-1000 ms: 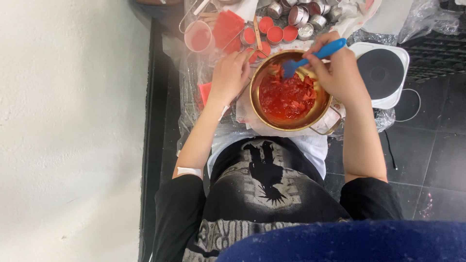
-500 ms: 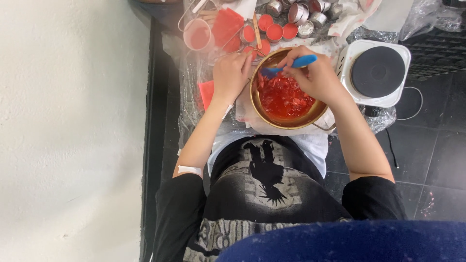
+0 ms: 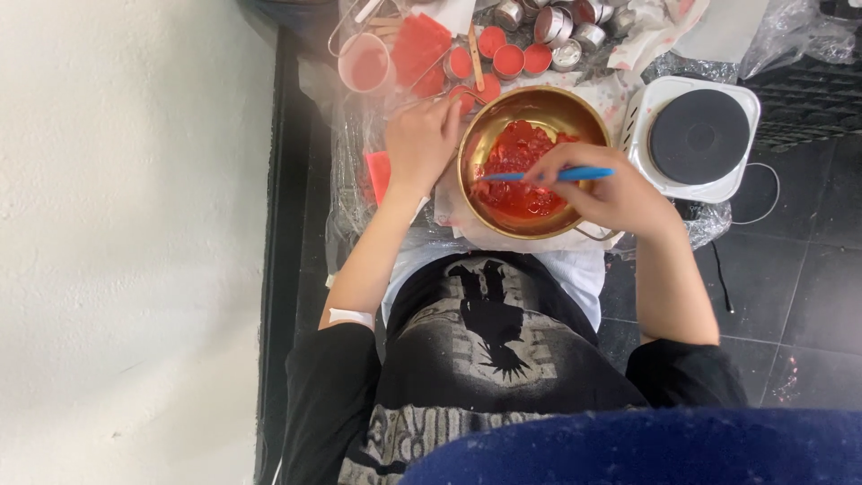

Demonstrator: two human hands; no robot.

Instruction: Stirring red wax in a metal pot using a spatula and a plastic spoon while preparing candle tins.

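Observation:
A gold metal pot (image 3: 575, 110) sits on plastic sheeting in front of me, partly filled with red wax-like material (image 3: 518, 157). My right hand (image 3: 600, 190) grips a blue spatula (image 3: 549, 175) that lies across the pot, its tip in the red material at the left side. My left hand (image 3: 422, 139) rests against the pot's left rim, fingers curled on it.
A white single electric hot plate (image 3: 696, 135) stands to the right with its cord trailing over dark tiles. Behind the pot are several small round tins (image 3: 510, 59), some filled red, a clear measuring cup (image 3: 366, 63) and wooden sticks. A white wall runs along the left.
The spatula has swung from pointing up-right to lying level across the pot, tip to the left. My right hand has dropped lower over the pot. The left hand stays at the rim.

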